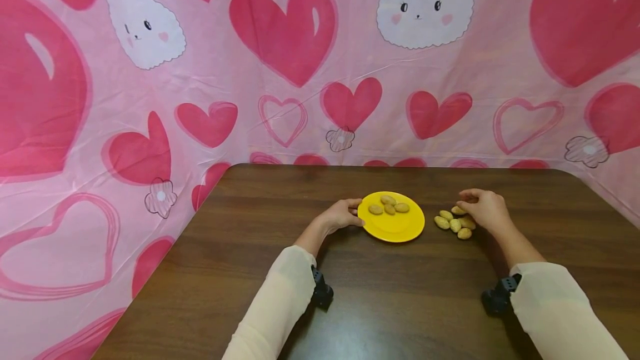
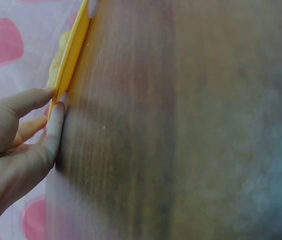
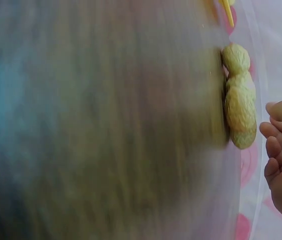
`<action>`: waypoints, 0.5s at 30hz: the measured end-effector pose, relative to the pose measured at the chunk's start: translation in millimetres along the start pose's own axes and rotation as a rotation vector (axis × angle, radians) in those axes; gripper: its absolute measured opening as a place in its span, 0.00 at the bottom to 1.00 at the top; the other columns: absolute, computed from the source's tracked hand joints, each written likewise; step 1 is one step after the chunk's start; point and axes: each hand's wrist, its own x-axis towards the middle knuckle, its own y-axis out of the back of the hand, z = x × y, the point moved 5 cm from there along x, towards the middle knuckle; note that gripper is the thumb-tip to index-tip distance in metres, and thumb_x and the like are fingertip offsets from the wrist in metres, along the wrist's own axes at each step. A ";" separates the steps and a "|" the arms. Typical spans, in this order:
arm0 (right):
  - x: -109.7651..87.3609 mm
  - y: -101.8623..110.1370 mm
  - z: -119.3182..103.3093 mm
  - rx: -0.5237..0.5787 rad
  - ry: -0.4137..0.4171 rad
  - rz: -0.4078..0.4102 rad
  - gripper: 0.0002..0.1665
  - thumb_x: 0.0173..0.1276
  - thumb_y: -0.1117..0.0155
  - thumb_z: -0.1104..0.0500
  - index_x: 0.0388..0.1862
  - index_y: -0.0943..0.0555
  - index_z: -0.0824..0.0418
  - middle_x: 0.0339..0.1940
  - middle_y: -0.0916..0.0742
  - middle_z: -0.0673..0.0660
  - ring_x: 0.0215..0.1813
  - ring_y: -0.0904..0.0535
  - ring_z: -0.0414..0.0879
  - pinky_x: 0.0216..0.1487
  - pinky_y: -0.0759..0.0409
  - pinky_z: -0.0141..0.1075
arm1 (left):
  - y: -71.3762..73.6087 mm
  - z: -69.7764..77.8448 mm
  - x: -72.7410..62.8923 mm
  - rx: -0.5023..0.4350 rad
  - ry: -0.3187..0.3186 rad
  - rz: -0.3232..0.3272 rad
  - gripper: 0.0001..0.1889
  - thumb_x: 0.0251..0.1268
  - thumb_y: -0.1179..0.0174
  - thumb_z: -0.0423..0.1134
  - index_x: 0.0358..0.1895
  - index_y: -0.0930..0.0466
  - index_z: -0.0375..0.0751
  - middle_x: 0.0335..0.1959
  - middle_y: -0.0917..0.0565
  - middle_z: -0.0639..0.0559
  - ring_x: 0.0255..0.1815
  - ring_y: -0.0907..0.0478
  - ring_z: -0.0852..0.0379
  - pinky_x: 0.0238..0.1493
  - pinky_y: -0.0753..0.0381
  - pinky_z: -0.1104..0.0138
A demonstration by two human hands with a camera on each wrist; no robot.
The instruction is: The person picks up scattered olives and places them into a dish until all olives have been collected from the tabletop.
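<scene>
A yellow plate lies on the table with several small, yellowish potatoes towards its far side. My left hand pinches the plate's left rim; in the left wrist view, thumb and fingers lie on both faces of the yellow edge. To the right of the plate, several more small potatoes sit in a loose cluster. Just above that cluster hovers my right hand, partly hiding it. In the right wrist view, loosely bent fingers stand apart from the potatoes, with nothing visible between them.
Brown wood-grain table extends around the plate and towards me. Behind its far edge hangs a pink cloth with hearts and rabbits. Small black cameras are strapped at both wrists, by the cream sleeves.
</scene>
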 end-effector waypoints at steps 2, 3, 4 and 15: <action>0.3 0.7 2.6 -0.001 -0.003 -0.022 0.18 0.62 0.38 0.60 0.45 0.22 0.74 0.36 0.16 0.68 0.40 0.22 0.62 0.41 0.27 0.51 | 0.0 0.2 0.2 -0.005 -0.002 0.000 0.35 0.53 0.39 0.21 0.67 0.39 0.32 0.53 0.25 0.41 0.46 0.27 0.54 0.48 0.23 0.66; 0.2 0.7 3.7 -0.003 -0.008 -0.038 0.19 0.62 0.38 0.60 0.45 0.22 0.74 0.36 0.15 0.67 0.40 0.22 0.62 0.41 0.28 0.50 | 0.0 0.3 0.2 -0.007 -0.001 0.000 0.35 0.53 0.39 0.21 0.67 0.39 0.32 0.53 0.25 0.42 0.46 0.27 0.54 0.48 0.23 0.66; 0.3 0.5 5.1 -0.005 -0.014 -0.059 0.19 0.62 0.38 0.59 0.46 0.22 0.74 0.36 0.15 0.67 0.40 0.22 0.62 0.40 0.28 0.50 | 0.0 0.6 0.0 -0.008 -0.002 0.000 0.35 0.52 0.39 0.21 0.67 0.39 0.32 0.53 0.25 0.42 0.46 0.27 0.54 0.48 0.23 0.66; 1.0 -7.0 11.8 -0.028 -0.024 -0.181 0.19 0.61 0.38 0.56 0.44 0.20 0.71 0.40 0.16 0.68 0.43 0.24 0.64 0.40 0.27 0.50 | 0.1 0.9 -1.0 -0.017 -0.002 -0.006 0.35 0.53 0.39 0.21 0.67 0.39 0.32 0.54 0.26 0.41 0.46 0.27 0.54 0.48 0.23 0.66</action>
